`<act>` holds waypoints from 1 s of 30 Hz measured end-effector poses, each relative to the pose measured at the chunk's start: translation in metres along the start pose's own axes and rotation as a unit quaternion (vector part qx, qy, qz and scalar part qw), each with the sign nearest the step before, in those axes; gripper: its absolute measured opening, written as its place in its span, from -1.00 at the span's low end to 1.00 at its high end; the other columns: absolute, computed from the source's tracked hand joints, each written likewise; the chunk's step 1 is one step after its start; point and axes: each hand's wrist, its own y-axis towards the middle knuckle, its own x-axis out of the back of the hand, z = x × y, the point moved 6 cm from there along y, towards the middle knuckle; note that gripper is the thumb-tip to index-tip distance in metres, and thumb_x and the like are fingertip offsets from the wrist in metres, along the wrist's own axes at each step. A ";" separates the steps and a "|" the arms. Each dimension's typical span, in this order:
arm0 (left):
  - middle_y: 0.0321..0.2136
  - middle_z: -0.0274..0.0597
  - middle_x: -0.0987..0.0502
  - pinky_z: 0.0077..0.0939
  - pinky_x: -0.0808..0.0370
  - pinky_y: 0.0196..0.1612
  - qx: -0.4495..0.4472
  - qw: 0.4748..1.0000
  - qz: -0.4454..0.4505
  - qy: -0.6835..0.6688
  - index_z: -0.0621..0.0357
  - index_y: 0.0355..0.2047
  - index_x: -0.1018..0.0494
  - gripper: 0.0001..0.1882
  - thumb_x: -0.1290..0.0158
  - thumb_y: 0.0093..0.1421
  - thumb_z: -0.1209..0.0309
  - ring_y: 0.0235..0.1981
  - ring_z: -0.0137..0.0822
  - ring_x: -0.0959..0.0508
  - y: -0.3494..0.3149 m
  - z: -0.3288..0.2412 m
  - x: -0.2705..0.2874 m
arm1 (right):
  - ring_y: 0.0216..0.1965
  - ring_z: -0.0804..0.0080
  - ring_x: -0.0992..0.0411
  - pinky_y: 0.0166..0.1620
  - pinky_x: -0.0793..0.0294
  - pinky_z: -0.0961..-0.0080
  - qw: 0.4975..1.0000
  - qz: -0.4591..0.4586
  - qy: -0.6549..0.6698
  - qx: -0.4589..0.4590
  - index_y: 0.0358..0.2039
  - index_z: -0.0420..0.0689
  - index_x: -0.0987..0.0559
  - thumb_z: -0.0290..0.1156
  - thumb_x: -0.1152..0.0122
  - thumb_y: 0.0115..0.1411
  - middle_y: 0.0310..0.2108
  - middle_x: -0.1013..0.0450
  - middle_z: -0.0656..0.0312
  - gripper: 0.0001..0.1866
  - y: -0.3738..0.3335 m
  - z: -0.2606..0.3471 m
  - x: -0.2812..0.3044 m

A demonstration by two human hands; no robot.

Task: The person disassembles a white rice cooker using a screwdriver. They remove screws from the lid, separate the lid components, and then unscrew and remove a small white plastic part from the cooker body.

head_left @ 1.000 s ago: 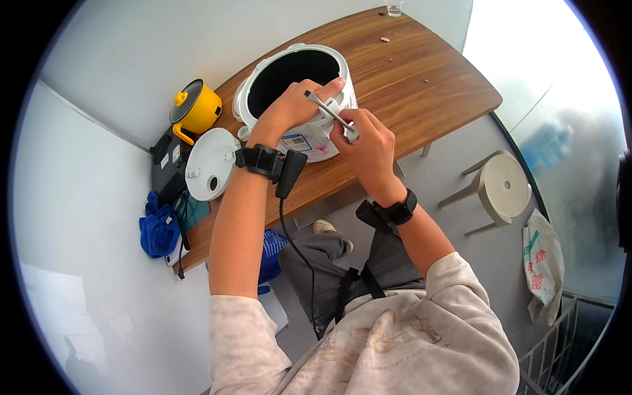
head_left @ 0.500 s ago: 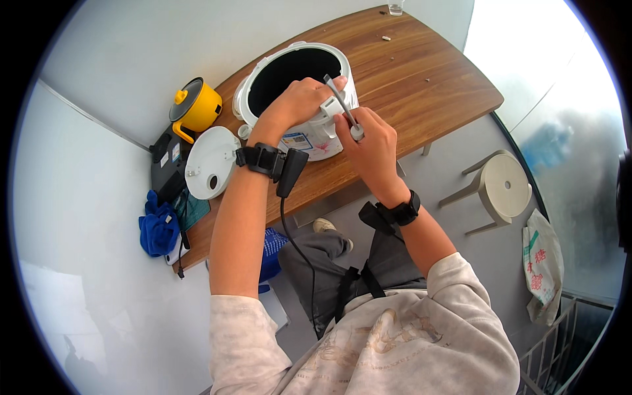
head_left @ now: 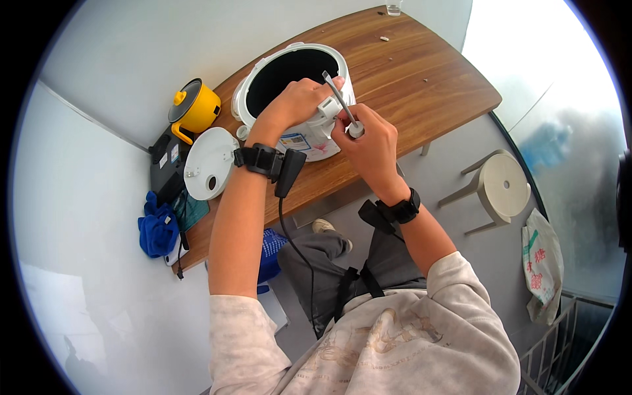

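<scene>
A white rice cooker body [head_left: 309,146] with a dark, open inside stands near the table's front edge. My left hand [head_left: 297,104] is closed over its near rim, next to a white bracket [head_left: 328,107] that juts from the cooker's side. In my right hand [head_left: 372,139] is a flat-blade screwdriver [head_left: 338,93], its pale handle in the palm and its blade pointing up and away. The thumb and forefinger of that hand are at the bracket's right side; whether they pinch something small there is hidden.
A round white lid [head_left: 205,148] with a hole leans left of the cooker, by a yellow pot [head_left: 201,110], a black case [head_left: 170,158] and a blue cloth [head_left: 158,227]. On the wooden table [head_left: 428,92] stands a clear cup [head_left: 394,8]. A beige stool [head_left: 503,187] is at right.
My right thumb and forefinger have shifted slightly at the bracket, and the screwdriver has tilted a little with them. My left hand keeps its place on the rim.
</scene>
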 end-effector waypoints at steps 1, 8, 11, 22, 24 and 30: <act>-0.59 -0.15 -0.49 -0.33 -0.37 -0.31 0.019 1.000 0.014 0.003 0.21 -0.47 -0.53 -0.28 0.16 0.35 -0.26 -0.49 -0.26 -0.41 0.001 0.005 -0.001 | -0.54 0.27 -0.53 -0.43 -0.50 0.47 1.000 -0.002 0.001 0.005 -0.35 -0.22 -0.58 -0.53 -0.35 0.04 -0.45 -0.57 0.07 -0.85 -0.001 0.000 -0.002; -0.49 0.00 -0.57 -0.18 -0.44 -0.26 0.026 0.997 0.055 0.042 0.03 -0.16 -0.54 -0.57 0.17 0.46 0.00 -0.44 -0.11 -0.51 0.000 -0.011 0.003 | -0.64 0.29 -0.49 -0.46 -0.47 0.46 0.999 -0.012 0.008 -0.041 -0.34 -0.20 -0.56 -0.50 -0.35 0.06 -0.50 -0.57 0.08 -0.84 -0.007 -0.006 -0.002; -0.42 0.01 -0.59 -0.22 -0.51 -0.26 -0.050 0.988 0.043 0.137 -0.05 0.02 -0.48 -0.69 0.13 0.47 0.13 -0.40 -0.07 -0.57 -0.001 -0.006 -0.002 | -0.64 0.32 -0.48 -0.46 -0.46 0.48 0.999 -0.006 0.000 -0.054 -0.36 -0.21 -0.56 -0.49 -0.34 0.07 -0.50 -0.57 0.09 -0.86 -0.012 -0.010 0.000; -0.44 -0.05 -0.63 -0.29 -0.49 -0.20 0.125 0.989 0.079 -0.026 0.22 -0.28 -0.61 -0.34 0.24 0.43 -0.12 -0.41 -0.16 -0.59 0.003 0.002 -0.003 | -0.60 0.41 -0.44 -0.40 -0.45 0.49 0.975 0.068 -0.010 -0.211 -0.39 -0.25 -0.63 -0.38 -0.33 0.11 -0.61 -0.50 0.12 -0.82 -0.014 -0.075 0.036; -0.46 -0.04 -0.63 -0.30 -0.46 -0.18 0.125 0.990 0.053 -0.040 0.28 -0.43 -0.62 -0.19 0.28 0.39 -0.25 -0.42 -0.18 -0.58 0.001 0.005 -0.002 | -0.59 0.41 -0.44 -0.39 -0.45 0.48 0.969 0.076 -0.075 -0.224 -0.37 -0.23 -0.65 -0.35 -0.32 0.12 -0.61 -0.51 0.13 -0.81 -0.013 -0.095 0.056; -0.46 -0.02 -0.63 -0.28 -0.46 -0.18 0.148 0.986 0.028 -0.077 0.30 -0.37 -0.62 -0.15 0.27 0.35 -0.32 -0.40 -0.15 -0.58 0.001 0.007 0.004 | -0.56 0.40 -0.45 -0.38 -0.45 0.43 0.939 0.107 -0.101 -0.312 -0.38 -0.19 -0.66 -0.32 -0.34 0.10 -0.62 -0.50 0.17 -0.81 -0.038 -0.138 0.081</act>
